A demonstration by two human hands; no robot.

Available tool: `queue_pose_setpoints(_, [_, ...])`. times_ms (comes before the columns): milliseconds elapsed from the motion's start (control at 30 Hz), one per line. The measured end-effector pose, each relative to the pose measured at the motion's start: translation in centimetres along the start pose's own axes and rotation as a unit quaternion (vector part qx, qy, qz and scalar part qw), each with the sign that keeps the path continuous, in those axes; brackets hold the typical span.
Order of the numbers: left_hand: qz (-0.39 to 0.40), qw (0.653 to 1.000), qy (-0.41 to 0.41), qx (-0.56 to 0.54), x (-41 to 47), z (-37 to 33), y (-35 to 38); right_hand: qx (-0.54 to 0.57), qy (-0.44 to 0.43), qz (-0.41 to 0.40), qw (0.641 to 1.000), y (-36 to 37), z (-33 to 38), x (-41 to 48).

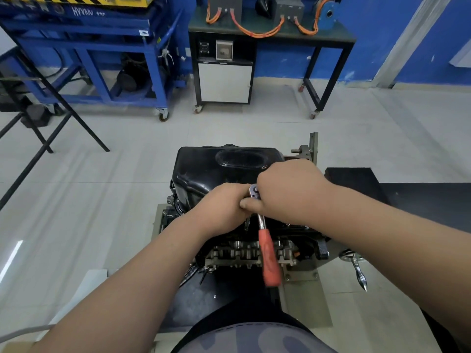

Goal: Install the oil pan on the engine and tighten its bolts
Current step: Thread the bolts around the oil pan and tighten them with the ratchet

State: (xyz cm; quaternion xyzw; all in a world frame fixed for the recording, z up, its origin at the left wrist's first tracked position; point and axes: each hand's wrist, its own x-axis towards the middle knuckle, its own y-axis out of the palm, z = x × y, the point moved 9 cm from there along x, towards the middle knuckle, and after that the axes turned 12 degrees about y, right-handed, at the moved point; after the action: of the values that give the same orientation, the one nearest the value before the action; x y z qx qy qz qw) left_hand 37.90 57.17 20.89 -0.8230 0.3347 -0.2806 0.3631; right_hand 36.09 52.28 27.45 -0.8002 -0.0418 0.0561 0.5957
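Note:
A glossy black oil pan [219, 169] sits on top of the upturned engine [249, 250], which is mounted on a stand. A ratchet wrench [267, 250] with an orange handle stands over the pan's near edge, its chrome head up between my hands and its handle hanging toward me. My left hand [221, 210] curls around the extension bar below the ratchet head. My right hand [288, 189] grips the ratchet at its head, thumb against the left hand. The bolt under the socket is hidden.
A chrome crank handle [356, 266] sticks out of the stand at the right. A dark platform [407, 197] lies to the right. Across the tiled floor stand a blue wheeled frame [102, 59], a black bench with orange cables [270, 34] and black metal legs [51, 118].

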Motion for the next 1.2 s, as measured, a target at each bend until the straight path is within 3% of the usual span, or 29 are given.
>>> queue_pose_setpoints(200, [0.002,1.0,0.015,0.024,0.3,-0.4,0.2,-0.052,-0.127,-0.03,0.99,-0.5,0.6,0.2])
queue_pose_setpoints(400, [0.013,1.0,-0.001,0.028,0.1,0.2,0.4,-0.006,0.012,0.005,1.0,-0.1,0.1,0.2])
queue_pose_setpoints(567, [0.01,0.999,0.014,0.027,0.3,-0.4,0.4,-0.026,-0.117,-0.012,0.993,-0.4,0.6,0.5])
queue_pose_setpoints(767, [0.015,1.0,0.008,0.02,0.0,-0.4,0.3,0.023,0.019,0.03,0.999,0.5,-0.2,0.2])
queue_pose_setpoints(933, [0.001,1.0,0.002,0.028,0.3,-0.3,0.3,-0.037,-0.114,-0.03,0.992,-0.8,0.9,0.6])
queue_pose_setpoints(1100, [0.006,1.0,-0.008,0.002,-0.1,-0.1,0.2,0.02,0.03,0.023,0.999,0.5,-0.1,0.3])
queue_pose_setpoints(1200, [0.006,1.0,0.007,-0.007,-0.1,-0.4,0.2,0.019,-0.023,0.001,1.0,0.3,0.4,0.2])
